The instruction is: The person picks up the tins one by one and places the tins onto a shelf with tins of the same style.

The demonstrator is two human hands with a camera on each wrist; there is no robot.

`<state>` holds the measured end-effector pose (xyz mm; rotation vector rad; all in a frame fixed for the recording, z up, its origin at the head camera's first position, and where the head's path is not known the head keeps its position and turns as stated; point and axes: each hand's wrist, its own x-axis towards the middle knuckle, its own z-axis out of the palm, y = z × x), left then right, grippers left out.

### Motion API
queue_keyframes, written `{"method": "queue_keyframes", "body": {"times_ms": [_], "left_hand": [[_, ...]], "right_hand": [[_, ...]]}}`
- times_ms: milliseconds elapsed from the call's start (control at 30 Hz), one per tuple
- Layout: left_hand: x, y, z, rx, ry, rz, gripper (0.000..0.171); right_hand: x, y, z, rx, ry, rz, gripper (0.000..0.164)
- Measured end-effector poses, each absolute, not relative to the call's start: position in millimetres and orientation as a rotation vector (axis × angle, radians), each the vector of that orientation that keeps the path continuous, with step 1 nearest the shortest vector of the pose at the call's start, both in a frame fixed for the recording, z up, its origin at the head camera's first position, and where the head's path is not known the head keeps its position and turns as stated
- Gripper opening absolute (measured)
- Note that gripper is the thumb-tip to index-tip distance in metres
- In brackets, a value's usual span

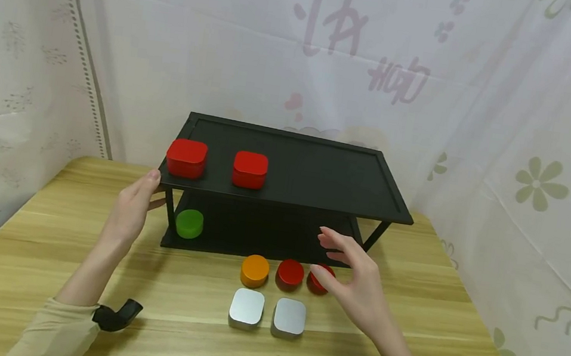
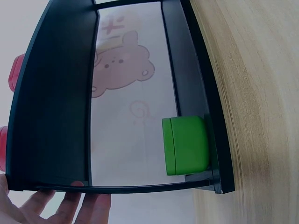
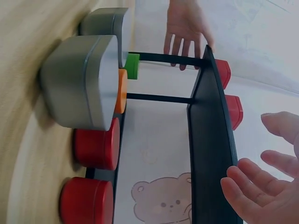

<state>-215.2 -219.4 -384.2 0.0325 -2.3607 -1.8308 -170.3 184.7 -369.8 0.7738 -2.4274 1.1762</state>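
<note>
A black two-tier shelf (image 1: 313,170) stands on the table. My left hand (image 1: 132,206) holds the left end of its upper board, thumb on the top edge and fingers below. Two red square tins, a left one (image 1: 187,159) and a right one (image 1: 250,170), sit on the upper board. On the lower board at the left is a green tin (image 1: 190,224). My right hand (image 1: 353,277) hovers with fingers spread and nothing in them, partly covering a red round tin (image 1: 316,284). Beside that tin are another red round tin (image 1: 290,275) and an orange round tin (image 1: 254,271).
Two silver square tins, one left (image 1: 246,308) and one right (image 1: 289,318), stand in front of the round tins. The wooden table (image 1: 178,332) reaches to white printed curtains (image 1: 259,48) at the back and sides.
</note>
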Motion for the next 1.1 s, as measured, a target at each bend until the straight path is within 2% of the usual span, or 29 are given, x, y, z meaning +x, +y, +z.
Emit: {"method": "queue_keyframes", "body": {"times_ms": [1100], "left_hand": [[-214.7, -219.4, -384.0, -0.019, -2.374, -1.761, 0.071]], "right_hand": [[-161.4, 186.8, -400.2, 0.735, -2.740, 1.161, 0.066]]}}
